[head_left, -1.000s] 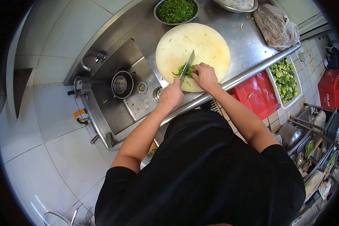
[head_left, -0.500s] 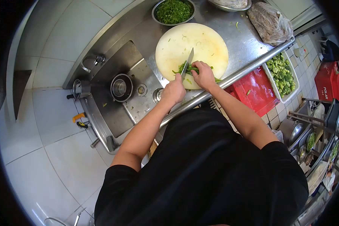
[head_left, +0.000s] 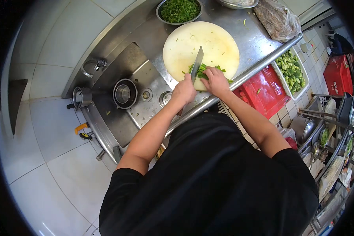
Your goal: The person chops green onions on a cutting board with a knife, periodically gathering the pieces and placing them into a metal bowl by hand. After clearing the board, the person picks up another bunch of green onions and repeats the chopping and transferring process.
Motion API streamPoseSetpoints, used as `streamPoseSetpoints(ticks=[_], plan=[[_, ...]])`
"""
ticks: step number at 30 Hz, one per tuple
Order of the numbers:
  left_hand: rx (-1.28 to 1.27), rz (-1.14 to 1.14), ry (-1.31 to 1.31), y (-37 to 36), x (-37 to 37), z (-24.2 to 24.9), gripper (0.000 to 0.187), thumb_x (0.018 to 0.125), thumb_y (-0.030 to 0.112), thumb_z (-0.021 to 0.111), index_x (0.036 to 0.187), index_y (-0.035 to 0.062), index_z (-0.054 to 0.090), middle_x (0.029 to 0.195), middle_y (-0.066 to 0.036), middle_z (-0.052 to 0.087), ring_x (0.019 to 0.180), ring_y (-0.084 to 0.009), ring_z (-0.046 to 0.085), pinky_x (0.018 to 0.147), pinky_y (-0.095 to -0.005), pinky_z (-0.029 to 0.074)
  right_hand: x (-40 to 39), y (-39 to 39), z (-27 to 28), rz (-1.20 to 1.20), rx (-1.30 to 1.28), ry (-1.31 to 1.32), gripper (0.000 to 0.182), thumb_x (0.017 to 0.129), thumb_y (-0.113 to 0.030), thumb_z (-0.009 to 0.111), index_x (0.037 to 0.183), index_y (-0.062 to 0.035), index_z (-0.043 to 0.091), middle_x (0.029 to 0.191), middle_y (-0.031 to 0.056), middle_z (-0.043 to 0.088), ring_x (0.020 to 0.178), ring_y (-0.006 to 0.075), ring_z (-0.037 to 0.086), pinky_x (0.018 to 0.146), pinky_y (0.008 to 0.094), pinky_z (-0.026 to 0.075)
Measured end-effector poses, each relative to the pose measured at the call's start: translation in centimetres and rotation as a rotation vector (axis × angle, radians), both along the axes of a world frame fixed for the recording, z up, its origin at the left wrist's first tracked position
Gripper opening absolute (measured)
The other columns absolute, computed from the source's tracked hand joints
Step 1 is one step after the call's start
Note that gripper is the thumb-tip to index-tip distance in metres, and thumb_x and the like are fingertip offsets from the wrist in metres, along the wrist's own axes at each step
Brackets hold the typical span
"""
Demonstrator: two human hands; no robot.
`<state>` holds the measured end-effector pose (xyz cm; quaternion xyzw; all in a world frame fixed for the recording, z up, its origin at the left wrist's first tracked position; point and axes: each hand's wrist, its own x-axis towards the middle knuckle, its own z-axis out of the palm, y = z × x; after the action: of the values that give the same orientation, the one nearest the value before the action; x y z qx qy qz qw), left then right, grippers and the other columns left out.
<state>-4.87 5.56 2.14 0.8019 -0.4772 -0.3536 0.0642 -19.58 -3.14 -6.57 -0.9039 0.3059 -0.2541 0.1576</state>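
My left hand [head_left: 184,91] is closed around the handle of a kitchen knife [head_left: 198,61], whose blade points away from me over the near part of a round white cutting board [head_left: 185,43]. Beside the blade, my right hand [head_left: 216,82] presses down on a small bunch of scallions [head_left: 202,70], its fingers curled over them. Cut green bits lie on the left side of the blade, and a few scraps are scattered on the board. The scallion ends stick out to the right of my right hand.
A metal bowl of chopped greens [head_left: 179,11] stands behind the board. The sink [head_left: 124,114] with a round pan [head_left: 125,93] is on the left. At right are a bagged item [head_left: 277,21], a red crate [head_left: 263,92] and a white basket of broccoli [head_left: 291,72].
The view has shifted slightly. My left hand and the knife stay at the scallions, with the blade at a slightly different angle. My right hand still holds the bunch.
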Motion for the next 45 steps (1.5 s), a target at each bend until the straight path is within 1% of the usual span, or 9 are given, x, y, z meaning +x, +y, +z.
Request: streamPoseSetpoints(ticks=[5, 11, 18, 20, 22, 29, 35, 37, 45], plan=[[0.021, -0.005, -0.012, -0.1, 0.2, -0.2, 0.034, 0.096, 0.016, 0.046, 0.122, -0.0047, 0.042, 0.098, -0.035, 0.065, 0.096, -0.0482, 0.065, 0.087, -0.0536, 0.05, 0.3, -1.4, -1.8, 0.076, -0.065, 0.009, 0.021, 0.084, -0.017, 0.067, 0.101, -0.0051, 0.063, 0.107, 0.0134, 0.064, 0.104, 0.032, 0.059, 0.09, 0.0423, 0.048], [0.03, 0.033, -0.001, 0.2, 0.1, -0.4, 0.036, 0.087, 0.009, 0.054, 0.118, -0.0046, 0.043, 0.099, -0.035, 0.065, 0.097, -0.0479, 0.065, 0.086, -0.0527, 0.051, 0.9, -2.1, -1.4, -0.109, 0.325, -0.114, 0.018, 0.077, -0.014, 0.072, 0.09, -0.0038, 0.064, 0.081, 0.015, 0.066, 0.084, 0.0349, 0.064, 0.077, 0.043, 0.052], [0.027, 0.03, -0.03, -0.1, -0.3, 0.2, 0.035, 0.092, 0.013, 0.049, 0.122, -0.0043, 0.043, 0.098, -0.035, 0.065, 0.096, -0.0486, 0.065, 0.086, -0.0543, 0.05, 2.0, -3.4, 1.5, -0.293, 0.728, 0.006, 0.014, 0.076, -0.017, 0.077, 0.083, -0.0055, 0.072, 0.08, 0.0147, 0.07, 0.08, 0.0315, 0.068, 0.075, 0.0392, 0.053], [0.021, 0.015, -0.048, 0.2, -0.5, 0.1, 0.035, 0.097, 0.017, 0.046, 0.124, -0.005, 0.042, 0.097, -0.035, 0.064, 0.094, -0.0493, 0.065, 0.085, -0.055, 0.049, 2.4, -3.1, 1.2, -0.308, 0.699, -0.005, 0.012, 0.079, -0.018, 0.075, 0.081, -0.0066, 0.074, 0.074, 0.0142, 0.069, 0.075, 0.0304, 0.068, 0.076, 0.0398, 0.052], [0.028, 0.009, -0.058, 0.0, -0.7, 0.2, 0.034, 0.097, 0.017, 0.046, 0.122, -0.0049, 0.043, 0.097, -0.035, 0.064, 0.096, -0.0491, 0.064, 0.086, -0.0548, 0.049, 2.6, -3.1, 0.8, -0.171, 0.283, 0.102, 0.014, 0.082, -0.021, 0.071, 0.081, -0.0072, 0.074, 0.077, 0.0137, 0.07, 0.074, 0.0284, 0.067, 0.08, 0.0413, 0.049], [0.013, 0.036, -0.04, 0.2, -0.3, 0.0, 0.032, 0.096, 0.016, 0.045, 0.121, -0.0047, 0.044, 0.097, -0.035, 0.064, 0.096, -0.0493, 0.064, 0.086, -0.0552, 0.049, 1.4, -0.4, -0.3, -0.049, -0.089, 0.121, 0.019, 0.091, -0.023, 0.061, 0.092, -0.0049, 0.065, 0.093, 0.013, 0.064, 0.094, 0.0304, 0.063, 0.088, 0.043, 0.046], [0.007, 0.026, -0.049, -0.3, -0.4, 0.2, 0.032, 0.096, 0.016, 0.044, 0.121, -0.0041, 0.044, 0.098, -0.035, 0.064, 0.096, -0.049, 0.064, 0.086, -0.0549, 0.049, 0.8, -0.7, -1.6, 0.033, -0.011, 0.084, 0.02, 0.09, -0.024, 0.063, 0.097, -0.0045, 0.064, 0.096, 0.0133, 0.063, 0.097, 0.0307, 0.061, 0.09, 0.0412, 0.046], [0.03, 0.03, -0.068, -0.1, -0.7, 0.2, 0.033, 0.086, 0.009, 0.052, 0.116, -0.0029, 0.044, 0.098, -0.034, 0.065, 0.095, -0.0478, 0.066, 0.085, -0.0539, 0.051, 0.2, 0.3, -1.3, 0.042, -0.017, 0.037, 0.02, 0.089, -0.023, 0.063, 0.097, -0.0043, 0.064, 0.097, 0.0128, 0.063, 0.097, 0.0308, 0.061, 0.089, 0.0411, 0.046], [0.012, 0.02, -0.061, 0.1, -0.6, -0.2, 0.031, 0.095, 0.015, 0.047, 0.119, -0.004, 0.043, 0.098, -0.036, 0.064, 0.096, -0.0488, 0.065, 0.086, -0.0544, 0.05, 0.6, -0.3, 0.0, -0.025, 0.203, 0.012, 0.014, 0.086, -0.019, 0.067, 0.089, -0.0061, 0.068, 0.087, 0.0132, 0.067, 0.089, 0.0327, 0.063, 0.083, 0.0431, 0.049]])
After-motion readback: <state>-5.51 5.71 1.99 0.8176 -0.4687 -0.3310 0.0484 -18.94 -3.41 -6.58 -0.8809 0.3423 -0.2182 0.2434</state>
